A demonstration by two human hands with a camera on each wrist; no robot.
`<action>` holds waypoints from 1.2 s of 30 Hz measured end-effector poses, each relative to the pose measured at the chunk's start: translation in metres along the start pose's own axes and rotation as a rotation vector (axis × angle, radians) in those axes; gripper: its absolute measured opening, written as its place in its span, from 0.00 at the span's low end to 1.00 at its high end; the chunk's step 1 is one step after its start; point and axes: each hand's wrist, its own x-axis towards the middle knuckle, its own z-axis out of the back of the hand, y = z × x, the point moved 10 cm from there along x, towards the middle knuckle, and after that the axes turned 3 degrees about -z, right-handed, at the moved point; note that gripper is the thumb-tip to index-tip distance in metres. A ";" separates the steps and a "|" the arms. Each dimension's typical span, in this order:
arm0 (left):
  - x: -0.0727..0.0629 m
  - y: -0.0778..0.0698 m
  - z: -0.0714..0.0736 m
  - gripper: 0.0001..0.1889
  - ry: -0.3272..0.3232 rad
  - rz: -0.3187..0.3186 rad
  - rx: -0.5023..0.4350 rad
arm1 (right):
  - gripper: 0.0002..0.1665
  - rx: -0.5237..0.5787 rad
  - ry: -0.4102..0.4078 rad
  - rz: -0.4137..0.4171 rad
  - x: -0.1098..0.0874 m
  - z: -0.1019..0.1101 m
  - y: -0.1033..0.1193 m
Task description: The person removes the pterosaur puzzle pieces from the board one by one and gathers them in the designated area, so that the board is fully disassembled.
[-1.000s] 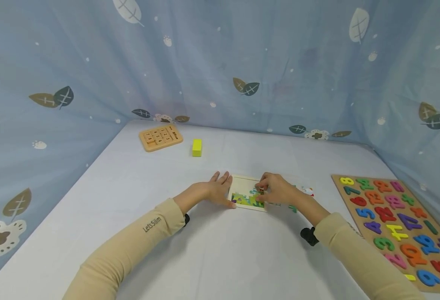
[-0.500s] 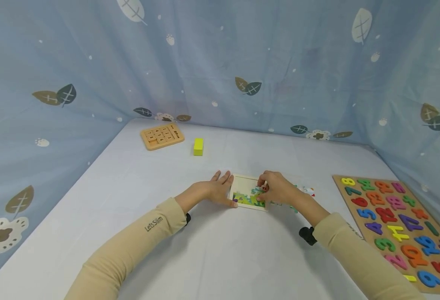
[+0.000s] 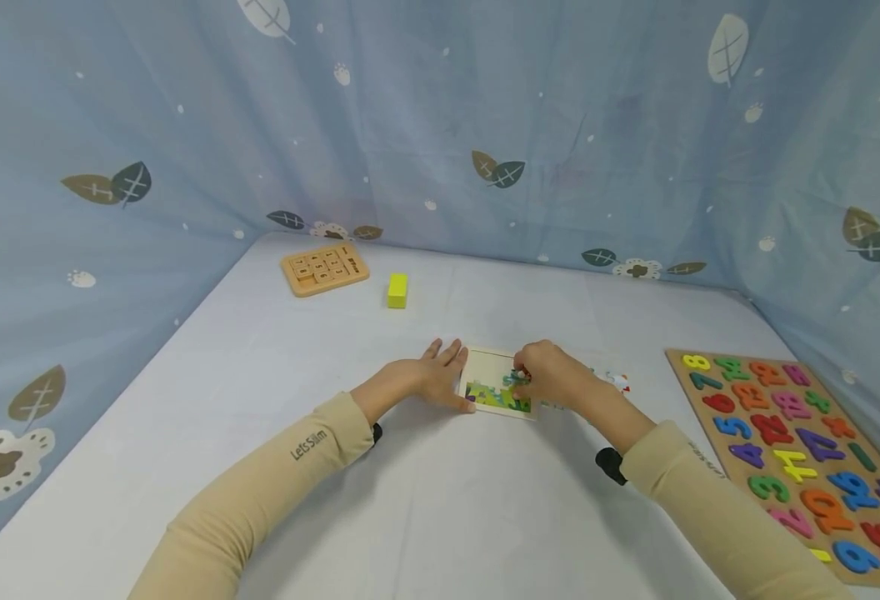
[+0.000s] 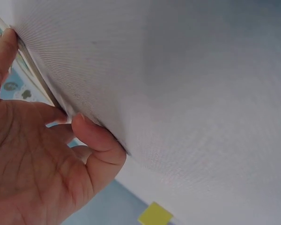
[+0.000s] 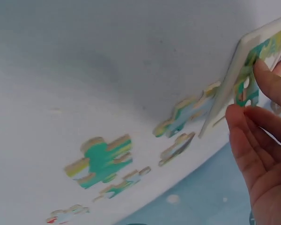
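A small wooden jigsaw tray (image 3: 489, 367) lies flat on the table, with green-patterned pieces along its near side and bare wood at its upper left. My left hand (image 3: 440, 382) rests against the tray's left edge with fingers spread, its thumb at the near left corner. Over the tray's right side, my right hand (image 3: 556, 375) pinches a teal jigsaw piece (image 5: 246, 91) with some red on it, between thumb and fingertips. That piece is at the fitted pieces; whether it is seated cannot be told. Part of the tray's right side is hidden by this hand.
Several loose jigsaw pieces (image 5: 103, 161) lie right of the tray, partly covered by the right hand in the head view. A number board (image 3: 770, 433) is at the far right. Farther back are a yellow block (image 3: 397, 291) and a wooden number slide puzzle (image 3: 325, 268).
My right hand has turned slightly over the tray's right side, still pinching the jigsaw piece. My left hand keeps its place at the left edge. The head view has shifted a little.
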 end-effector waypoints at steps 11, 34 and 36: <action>0.000 -0.001 -0.001 0.52 -0.001 -0.006 -0.008 | 0.15 0.198 -0.055 0.132 -0.007 0.002 -0.005; 0.000 0.000 -0.002 0.51 -0.005 -0.016 0.007 | 0.18 0.017 -0.276 0.246 -0.024 0.004 0.009; 0.001 0.000 -0.002 0.51 -0.006 -0.013 0.005 | 0.18 0.062 -0.278 0.236 -0.023 0.004 0.007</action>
